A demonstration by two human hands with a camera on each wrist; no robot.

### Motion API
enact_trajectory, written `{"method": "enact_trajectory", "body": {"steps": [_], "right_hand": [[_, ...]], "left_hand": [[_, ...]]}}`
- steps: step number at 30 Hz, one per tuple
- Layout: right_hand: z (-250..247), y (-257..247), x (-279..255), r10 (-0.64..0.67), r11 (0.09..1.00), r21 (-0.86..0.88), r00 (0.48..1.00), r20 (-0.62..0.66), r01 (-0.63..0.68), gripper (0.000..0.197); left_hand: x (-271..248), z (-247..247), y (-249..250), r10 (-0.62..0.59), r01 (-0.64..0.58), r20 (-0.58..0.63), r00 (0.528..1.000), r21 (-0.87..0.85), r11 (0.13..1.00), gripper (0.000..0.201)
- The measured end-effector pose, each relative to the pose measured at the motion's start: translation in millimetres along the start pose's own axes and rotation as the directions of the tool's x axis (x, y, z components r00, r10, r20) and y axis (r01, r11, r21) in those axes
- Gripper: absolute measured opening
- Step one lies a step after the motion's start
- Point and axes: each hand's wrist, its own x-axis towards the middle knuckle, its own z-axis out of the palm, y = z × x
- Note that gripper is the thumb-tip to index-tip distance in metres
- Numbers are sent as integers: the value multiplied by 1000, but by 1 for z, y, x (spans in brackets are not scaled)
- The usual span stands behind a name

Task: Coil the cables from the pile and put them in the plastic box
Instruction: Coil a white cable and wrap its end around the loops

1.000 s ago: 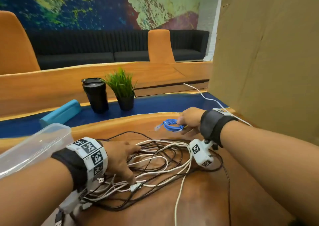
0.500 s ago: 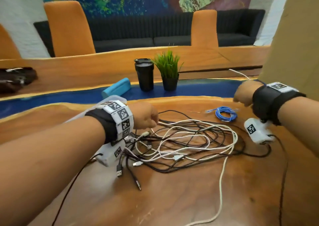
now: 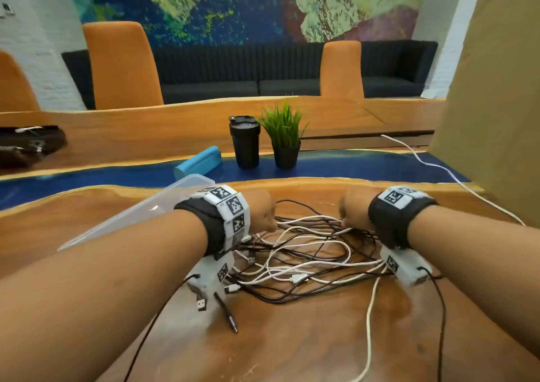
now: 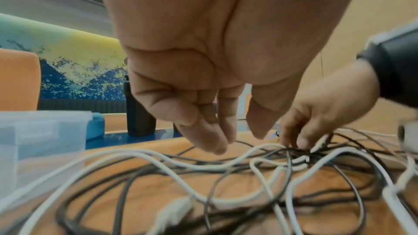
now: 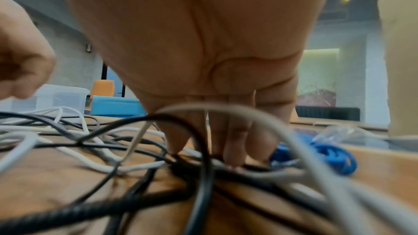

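Note:
A tangled pile of white and black cables (image 3: 306, 259) lies on the wooden table between my hands. My left hand (image 3: 264, 212) hovers over the pile's left far edge. Its fingers (image 4: 217, 142) hang loosely curled just above the cables and hold nothing. My right hand (image 3: 350, 212) reaches down into the pile's right far edge, where thumb and fingertips (image 5: 233, 156) pinch a bunch of cables (image 5: 181, 163). A coiled blue cable (image 5: 328, 155) lies just beyond the right hand, hidden in the head view. The clear plastic box (image 3: 137, 215) stands left of the pile, behind my left forearm.
A black tumbler (image 3: 245, 142), a potted plant (image 3: 285, 136) and a teal case (image 3: 198, 161) stand on the blue strip beyond. A cardboard panel (image 3: 491, 118) rises at the right, with a white cable (image 3: 438, 168) trailing past it. Loose plugs (image 3: 201, 304) lie near the front.
My right hand left the blue coil and came back down onto the pile's right side. My left hand lifted off the cables and now hovers at the pile's left edge.

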Motion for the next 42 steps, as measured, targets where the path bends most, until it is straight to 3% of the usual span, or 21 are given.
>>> {"method": "enact_trajectory", "body": {"steps": [6,9,14,16,19,24,26,29,32,35,38,39,41,42], "right_hand": [[-14,1,8,-51,996,72,993,-110,59,19],[-18,-5,6,-125,983,127,989,-78,134,26],[-4,-25,11,-95,990,97,994,-59,101,16],[-10,-22,6,-143,982,106,982,-120,156,13],[-40,-6,-10,-182,925,258,921,-344,279,9],[-114,11,-54,-131,680,506,767,-628,531,7],[-141,17,-67,-85,603,537,717,-692,590,7],[-172,33,-81,15,536,559,655,-755,632,4],[-194,51,-90,109,510,535,566,-817,673,6],[-209,73,-90,220,447,604,574,-789,659,8],[-212,96,-87,294,423,677,615,-731,602,47],[-212,107,-86,331,429,686,604,-724,587,59],[-205,130,-84,359,485,685,590,-723,544,60],[-199,132,-82,317,512,686,628,-711,517,61]], "left_hand": [[-12,-27,-23,10,-28,-170,985,-100,995,20],[-13,-33,-20,21,-45,-192,981,-120,992,18],[-17,-40,-20,73,-98,-224,972,-101,990,20],[-20,-43,-28,63,-89,-237,970,-99,991,22],[-20,-46,-41,15,-55,-281,960,-137,989,28],[-5,-55,-47,32,-147,-393,919,-265,953,66],[-2,-65,-46,18,-205,-465,885,-356,912,54],[-3,-84,-53,4,-281,-546,838,-425,860,17],[-8,-97,-66,-15,-361,-600,800,-501,786,18],[-17,-104,-78,-62,-393,-572,818,-634,666,22],[-28,-107,-86,-75,-389,-502,862,-748,538,22],[-31,-107,-87,-71,-385,-480,874,-775,502,22],[-36,-107,-88,-72,-373,-442,894,-824,427,23],[-39,-108,-88,-76,-368,-424,902,-849,378,23]]}}
